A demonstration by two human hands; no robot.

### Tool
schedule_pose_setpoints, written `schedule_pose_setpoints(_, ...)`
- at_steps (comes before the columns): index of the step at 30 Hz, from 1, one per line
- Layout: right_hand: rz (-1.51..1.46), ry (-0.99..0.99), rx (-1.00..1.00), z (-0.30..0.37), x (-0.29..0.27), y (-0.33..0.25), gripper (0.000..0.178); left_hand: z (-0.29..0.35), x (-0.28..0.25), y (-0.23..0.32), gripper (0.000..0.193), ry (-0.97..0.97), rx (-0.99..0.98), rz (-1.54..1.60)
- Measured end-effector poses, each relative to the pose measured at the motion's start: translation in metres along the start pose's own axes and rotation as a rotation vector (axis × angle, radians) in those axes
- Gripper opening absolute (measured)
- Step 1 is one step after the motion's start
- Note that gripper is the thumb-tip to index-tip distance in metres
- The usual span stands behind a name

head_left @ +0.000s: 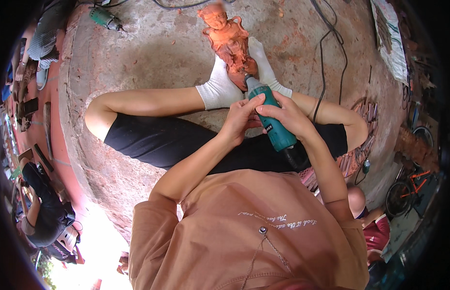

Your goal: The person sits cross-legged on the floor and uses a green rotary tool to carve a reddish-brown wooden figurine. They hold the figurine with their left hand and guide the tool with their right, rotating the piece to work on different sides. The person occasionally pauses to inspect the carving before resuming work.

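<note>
A teal die grinder (278, 133) lies between my hands, tilted, with its grey nose pointing away from me. My left hand (240, 117) wraps its near-left side, the thumb on the body by the neck. From the other side my right hand (288, 115) closes round the body, thumb across the top. The tool's bit meets the lower part of a reddish-brown carved wooden figure (229, 46). That carving stands between my white-socked feet (222, 87), which press it from both sides. Its top end is blurred.
A second green power tool (105, 18) lies on the concrete floor (152, 58) at the far left. Black cables (326, 43) run along the right. Bundled carving tools (362, 125) sit beside my right knee. Other people (46, 208) sit at left and lower right. A bicycle (404, 195) stands at right.
</note>
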State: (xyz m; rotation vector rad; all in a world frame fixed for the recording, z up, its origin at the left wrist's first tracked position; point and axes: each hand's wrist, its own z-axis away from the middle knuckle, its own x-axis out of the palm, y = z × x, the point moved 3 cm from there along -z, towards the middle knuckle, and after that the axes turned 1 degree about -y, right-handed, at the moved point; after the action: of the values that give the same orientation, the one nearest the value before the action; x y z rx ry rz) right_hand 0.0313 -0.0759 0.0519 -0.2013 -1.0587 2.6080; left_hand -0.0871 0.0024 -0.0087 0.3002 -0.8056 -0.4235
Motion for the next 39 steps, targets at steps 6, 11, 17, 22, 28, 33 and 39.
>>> schedule_pose_setpoints(6,-0.017,-0.012,0.007,0.0,0.002,-0.001,0.053,0.003,0.003,0.003,0.039,0.017,-0.01,0.025)
schedule_pose_setpoints(11,0.022,0.027,-0.046,0.005,0.0,-0.004,0.056,0.002,0.006,0.003,0.036,0.019,0.019,0.024)
schedule_pose_setpoints(17,0.151,0.202,-0.214,0.029,0.0,0.01,0.076,0.016,0.018,0.003,0.039,-0.022,0.061,-0.075)
schedule_pose_setpoints(22,-0.168,0.156,-0.197,0.05,0.005,0.028,0.08,0.017,0.038,0.0,0.039,-0.161,0.036,-0.057)
schedule_pose_setpoints(28,-0.608,0.174,-0.303,0.066,-0.004,0.038,0.081,-0.008,0.068,0.011,0.036,-0.28,0.136,-0.135)
schedule_pose_setpoints(33,-0.648,0.172,-0.514,0.067,-0.005,0.031,0.088,-0.005,0.078,0.026,0.043,-0.477,0.083,-0.242)
schedule_pose_setpoints(39,-0.692,0.098,-0.582,0.065,0.001,0.033,0.083,-0.006,0.065,0.023,0.053,-0.56,0.093,-0.171)
